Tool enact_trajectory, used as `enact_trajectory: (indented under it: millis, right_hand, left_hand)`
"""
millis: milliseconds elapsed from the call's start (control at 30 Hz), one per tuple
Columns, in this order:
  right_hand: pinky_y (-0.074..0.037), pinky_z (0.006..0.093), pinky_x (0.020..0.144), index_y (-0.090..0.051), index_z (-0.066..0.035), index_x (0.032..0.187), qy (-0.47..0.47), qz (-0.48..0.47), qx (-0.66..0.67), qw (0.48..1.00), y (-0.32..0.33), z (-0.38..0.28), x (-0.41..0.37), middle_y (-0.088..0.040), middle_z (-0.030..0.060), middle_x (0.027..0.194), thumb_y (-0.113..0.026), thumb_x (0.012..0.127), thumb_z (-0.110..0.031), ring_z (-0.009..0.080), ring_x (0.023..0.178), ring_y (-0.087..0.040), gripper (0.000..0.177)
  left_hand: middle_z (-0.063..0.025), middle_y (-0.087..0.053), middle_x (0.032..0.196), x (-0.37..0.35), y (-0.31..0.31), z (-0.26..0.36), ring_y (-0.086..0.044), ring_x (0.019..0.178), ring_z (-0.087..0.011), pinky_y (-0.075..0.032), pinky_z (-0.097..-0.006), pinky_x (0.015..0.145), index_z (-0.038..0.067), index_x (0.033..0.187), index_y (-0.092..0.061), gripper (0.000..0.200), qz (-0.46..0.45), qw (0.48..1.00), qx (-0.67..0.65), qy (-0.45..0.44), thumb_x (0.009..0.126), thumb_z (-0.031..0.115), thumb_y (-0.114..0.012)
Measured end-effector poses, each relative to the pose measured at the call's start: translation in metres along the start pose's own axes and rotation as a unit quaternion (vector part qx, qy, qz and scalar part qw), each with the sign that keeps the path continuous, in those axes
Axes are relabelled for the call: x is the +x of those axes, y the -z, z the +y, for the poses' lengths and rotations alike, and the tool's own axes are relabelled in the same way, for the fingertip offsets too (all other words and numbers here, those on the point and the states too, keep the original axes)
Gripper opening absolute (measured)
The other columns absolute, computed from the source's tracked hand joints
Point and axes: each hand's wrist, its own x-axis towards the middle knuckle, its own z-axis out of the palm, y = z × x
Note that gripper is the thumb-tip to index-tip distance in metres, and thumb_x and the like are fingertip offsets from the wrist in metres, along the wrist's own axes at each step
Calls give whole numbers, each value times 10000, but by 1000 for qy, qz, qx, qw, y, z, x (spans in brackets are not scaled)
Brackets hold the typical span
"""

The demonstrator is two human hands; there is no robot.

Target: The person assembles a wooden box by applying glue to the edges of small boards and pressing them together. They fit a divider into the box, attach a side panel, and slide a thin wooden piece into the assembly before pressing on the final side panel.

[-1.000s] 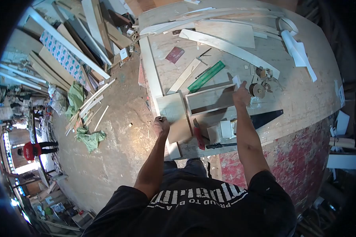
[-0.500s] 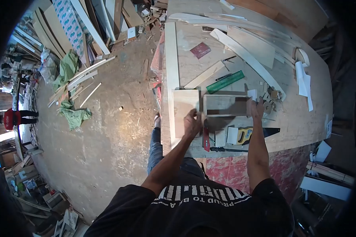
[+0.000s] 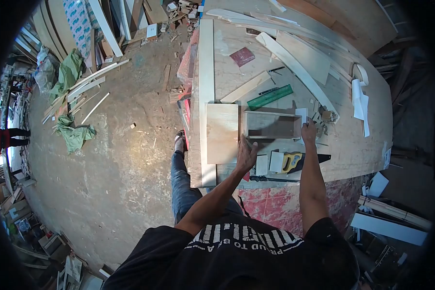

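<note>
A shallow rectangular wooden box lies on the workbench with its open side up. My left hand is at the box's near left corner, fingers along the left end and thumb by the front side. At the opposite end, my right hand closes on the right edge, beside a small white piece; its fingertips are partly hidden. A flat wooden board lies just left of the box, untouched. Close in front of the box are a yellow-handled handsaw and a small pale block.
Behind the box lie a green ruler-like strip, a pale wood strip and a dark red sheet. Long boards cover the far side. Wood scraps sit at the right. A person in red stands far left.
My left hand has left the flat board and moved right to the box's left end. My right hand stays at the box's right end. The whole view has shifted slightly.
</note>
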Motion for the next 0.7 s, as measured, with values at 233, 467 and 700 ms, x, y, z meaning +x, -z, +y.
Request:
enact_trajectory:
  millis: [233,467,700]
  right_hand:
    - [-457,467,931,-464,40,1322,1,86,36,996,2,-10,-4,-586,301,1176,-552,843,-90,419,1053,-601,504]
    - [-471,485,918,-509,0,1248,132,150,-11,980,20,-63,-19,-581,262,1146,-605,787,-50,421,1067,-574,473]
    - [-353,482,1030,-548,-69,1222,261,-17,-34,965,-21,-108,-39,-556,105,1267,-646,786,-54,290,1237,-482,448]
  left_hand:
    - [-360,-485,1285,41,29,27,-485,1206,-475,-395,-473,1011,-112,1409,-248,699,1,998,-55,33,957,360,-494]
    - [-300,-545,1247,87,20,31,-537,1173,-442,-432,-450,960,-35,1377,-343,539,-13,997,-81,0,995,329,-451]
    - [-305,-541,1147,92,11,24,-538,1044,-464,-422,-500,872,-42,1341,-334,448,7,998,-49,-36,972,185,-449]
